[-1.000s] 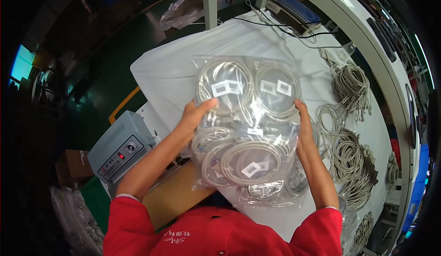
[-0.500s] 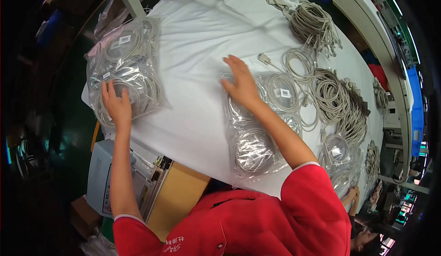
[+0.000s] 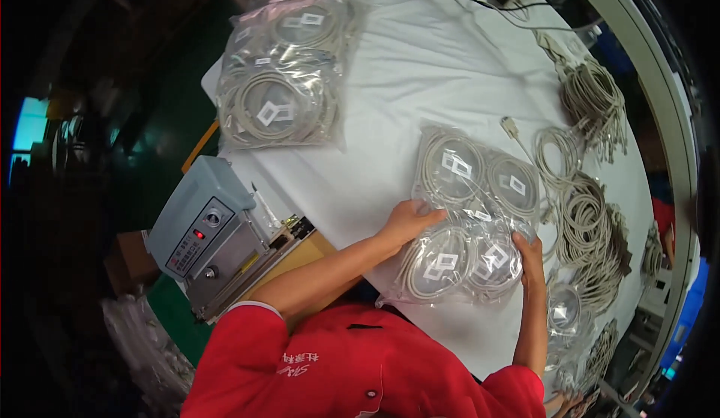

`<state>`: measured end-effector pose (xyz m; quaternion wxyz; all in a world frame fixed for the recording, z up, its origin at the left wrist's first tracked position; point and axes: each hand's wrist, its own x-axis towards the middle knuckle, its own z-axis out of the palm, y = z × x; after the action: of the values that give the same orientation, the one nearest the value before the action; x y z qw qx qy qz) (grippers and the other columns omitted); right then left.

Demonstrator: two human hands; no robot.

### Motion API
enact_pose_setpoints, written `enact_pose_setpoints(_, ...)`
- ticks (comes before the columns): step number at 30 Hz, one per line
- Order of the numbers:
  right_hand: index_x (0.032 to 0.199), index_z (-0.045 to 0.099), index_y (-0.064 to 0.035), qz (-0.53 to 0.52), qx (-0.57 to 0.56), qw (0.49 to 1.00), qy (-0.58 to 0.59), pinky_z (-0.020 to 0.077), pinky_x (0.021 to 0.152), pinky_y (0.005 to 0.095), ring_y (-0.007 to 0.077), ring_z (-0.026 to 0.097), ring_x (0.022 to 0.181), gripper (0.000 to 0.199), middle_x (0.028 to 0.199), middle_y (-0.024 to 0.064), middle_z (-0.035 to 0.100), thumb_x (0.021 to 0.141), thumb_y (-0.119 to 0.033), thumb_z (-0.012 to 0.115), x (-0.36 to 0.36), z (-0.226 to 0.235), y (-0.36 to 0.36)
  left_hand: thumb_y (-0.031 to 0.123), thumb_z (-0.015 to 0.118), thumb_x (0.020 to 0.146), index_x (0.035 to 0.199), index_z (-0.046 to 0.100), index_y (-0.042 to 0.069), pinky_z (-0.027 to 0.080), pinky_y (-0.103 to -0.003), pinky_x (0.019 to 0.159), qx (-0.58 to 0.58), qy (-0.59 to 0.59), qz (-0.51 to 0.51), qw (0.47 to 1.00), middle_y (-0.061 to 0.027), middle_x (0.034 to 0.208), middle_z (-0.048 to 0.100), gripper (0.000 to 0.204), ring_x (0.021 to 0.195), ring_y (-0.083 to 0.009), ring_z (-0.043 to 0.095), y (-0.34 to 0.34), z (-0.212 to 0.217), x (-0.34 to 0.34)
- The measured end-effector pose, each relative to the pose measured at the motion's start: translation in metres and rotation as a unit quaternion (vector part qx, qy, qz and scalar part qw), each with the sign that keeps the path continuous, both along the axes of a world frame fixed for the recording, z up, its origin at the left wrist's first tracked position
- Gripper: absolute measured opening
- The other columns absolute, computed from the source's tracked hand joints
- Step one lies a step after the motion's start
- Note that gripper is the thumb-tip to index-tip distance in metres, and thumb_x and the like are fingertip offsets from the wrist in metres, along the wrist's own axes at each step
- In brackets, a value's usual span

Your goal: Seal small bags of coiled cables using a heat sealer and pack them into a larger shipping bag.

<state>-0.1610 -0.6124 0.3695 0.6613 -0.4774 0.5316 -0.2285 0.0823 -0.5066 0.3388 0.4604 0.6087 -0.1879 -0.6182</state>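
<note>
A large clear plastic bag (image 3: 472, 212) lies on the white-covered table in front of me, with several coiled beige cables and white labels showing through it. My left hand (image 3: 409, 221) grips its left side, thumb on top and the other fingers partly hidden. On the opposite side, my right hand (image 3: 528, 254) holds the bag's edge, its fingers partly out of sight. A second clear bag of coiled cables (image 3: 281, 80) rests at the table's far left, apart from both hands.
A grey-blue bag sealer (image 3: 201, 212) stands at the left, beside the table. Bundles of beige cables (image 3: 592, 99) and loose coils (image 3: 589, 215) line the right side. Smaller bagged coils (image 3: 562, 305) lie near right. A metal frame post (image 3: 645, 65) arches over the right.
My left hand has left the far-left bag and come to the nearer bag's left side. My right hand has moved from above this bag to its right edge. The view has turned.
</note>
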Motion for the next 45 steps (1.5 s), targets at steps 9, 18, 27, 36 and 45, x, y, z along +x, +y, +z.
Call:
enact_pose_setpoints(9, 0.102, 0.041, 0.0057, 0.103, -0.141, 0.974, -0.141, 0.0408, 0.069, 0.0253, 0.0160, 0.051, 0.077, 0.053, 0.089, 0.0105, 0.052, 0.064, -0.027, 0.059, 0.177, 0.097, -0.007, 0.014, 0.053, 0.072, 0.081, 0.055, -0.004, 0.041, -0.020, 0.054, -0.217, -0.232, 0.100, 0.943, -0.0036, 0.069, 0.055, 0.020, 0.061, -0.0078, 0.050, 0.039, 0.135, 0.173)
enact_pose_setpoints(18, 0.117, 0.025, 0.0013, 0.254, -0.298, 0.919, -0.039, 0.0380, 0.074, 0.0258, 0.0210, 0.048, 0.088, 0.069, 0.102, 0.0172, 0.046, 0.064, -0.025, 0.061, 0.412, 0.016, -0.047, 0.025, 0.052, 0.070, 0.108, 0.041, 0.005, 0.033, -0.031, 0.081, -0.117, -0.650, 0.098, 0.745, -0.0166, 0.111, 0.038, 0.044, 0.100, -0.0267, 0.040, 0.074, 0.107, 0.287)
enact_pose_setpoints(27, 0.119, 0.021, 0.0010, 0.229, -0.376, 0.898, -0.013, 0.0275, 0.087, 0.0280, 0.0274, 0.034, 0.107, 0.073, 0.116, 0.0216, 0.033, 0.064, -0.028, 0.059, 0.430, -0.011, -0.020, 0.018, 0.050, 0.072, 0.109, 0.040, 0.007, 0.030, -0.032, 0.086, -0.112, -0.648, 0.083, 0.748, -0.0138, 0.117, 0.034, 0.040, 0.106, -0.0251, 0.035, 0.118, 0.076, 0.254)
enact_pose_setpoints(36, 0.115, 0.033, -0.0060, 0.220, -0.421, 0.878, -0.053, 0.0300, 0.085, 0.0317, 0.0212, 0.035, 0.105, 0.047, 0.118, 0.0079, 0.033, 0.072, -0.010, 0.051, 0.305, -0.024, 0.021, 0.002, 0.047, 0.070, 0.080, 0.055, 0.003, 0.042, -0.026, 0.063, 0.033, -0.400, 0.184, 0.897, -0.0094, 0.080, 0.055, 0.013, 0.072, -0.0213, 0.054, 0.260, 0.027, 0.011)
enact_pose_setpoints(45, 0.108, 0.039, -0.0010, 0.433, -0.385, 0.815, -0.017, 0.0295, 0.084, 0.0313, 0.0213, 0.036, 0.102, 0.038, 0.111, 0.0111, 0.039, 0.070, -0.001, 0.045, 0.177, -0.010, 0.166, 0.013, 0.044, 0.073, 0.089, 0.051, 0.004, 0.042, -0.032, 0.065, 0.061, -0.331, 0.086, 0.938, -0.0107, 0.078, 0.055, 0.020, 0.072, -0.0248, 0.053, 0.300, 0.007, -0.050)
